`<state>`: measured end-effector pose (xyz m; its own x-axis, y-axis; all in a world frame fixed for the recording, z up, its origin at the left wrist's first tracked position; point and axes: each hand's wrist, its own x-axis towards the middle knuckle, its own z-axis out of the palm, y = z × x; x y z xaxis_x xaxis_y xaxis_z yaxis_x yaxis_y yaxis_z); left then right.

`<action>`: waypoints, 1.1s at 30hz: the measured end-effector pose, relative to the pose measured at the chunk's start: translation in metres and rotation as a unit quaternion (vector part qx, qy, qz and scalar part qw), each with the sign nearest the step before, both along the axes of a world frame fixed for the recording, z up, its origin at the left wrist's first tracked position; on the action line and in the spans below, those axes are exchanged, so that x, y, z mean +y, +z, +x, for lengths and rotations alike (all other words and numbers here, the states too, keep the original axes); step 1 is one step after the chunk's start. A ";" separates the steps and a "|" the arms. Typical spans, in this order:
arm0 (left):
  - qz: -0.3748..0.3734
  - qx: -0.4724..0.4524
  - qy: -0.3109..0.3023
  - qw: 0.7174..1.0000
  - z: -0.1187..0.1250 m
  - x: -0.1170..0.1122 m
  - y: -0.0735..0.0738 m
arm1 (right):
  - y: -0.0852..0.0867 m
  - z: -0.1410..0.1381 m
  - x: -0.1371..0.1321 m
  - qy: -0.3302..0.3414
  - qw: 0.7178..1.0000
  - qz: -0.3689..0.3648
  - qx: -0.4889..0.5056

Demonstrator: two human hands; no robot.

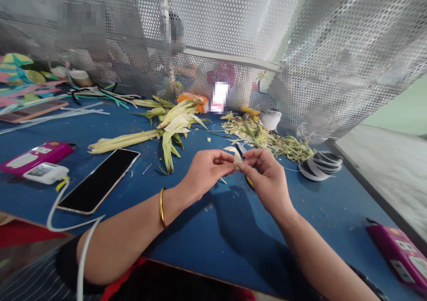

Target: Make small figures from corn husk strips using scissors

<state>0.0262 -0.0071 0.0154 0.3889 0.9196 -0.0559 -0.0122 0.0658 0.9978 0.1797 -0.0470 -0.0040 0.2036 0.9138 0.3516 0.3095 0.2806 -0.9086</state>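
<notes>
Between the fingertips of both my hands is a small pale strip of corn husk [237, 158], its top end curling to the left. My left hand [208, 170], with a gold bangle [162, 207] at the wrist, pinches it from the left. From the right, my right hand [267, 176] pinches its lower part. Below and behind my right fingers lie scissors [249, 182] with yellow on the handle, mostly hidden by the hand. Farther off to the left lies a bunch of corn husks [176, 123] with long pale stalks [125, 141].
Husk scraps [263, 134] are heaped at the back right beside a spool of white ribbon [320, 165]. A black-screened phone [100, 181] and a magenta power strip [36, 156] lie left, another power strip [398, 254] right. A perforated sheet [227, 21] stands behind the blue table [187, 252].
</notes>
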 end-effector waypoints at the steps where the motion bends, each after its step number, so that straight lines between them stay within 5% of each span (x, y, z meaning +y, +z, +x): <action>1: -0.013 -0.006 -0.003 1.000 0.000 0.000 0.001 | -0.001 0.000 0.000 0.005 1.000 -0.003 0.015; 13: -0.132 -0.095 0.015 0.986 0.000 0.002 0.003 | 0.005 0.000 -0.002 -0.001 0.972 0.145 -0.184; 24: -0.072 -0.058 0.040 0.995 0.003 0.000 0.000 | 0.004 0.000 -0.001 -0.007 0.978 0.116 -0.175; 33: -0.005 -0.014 0.049 0.999 0.004 -0.002 0.002 | 0.006 -0.003 -0.004 -0.040 0.993 0.024 -0.110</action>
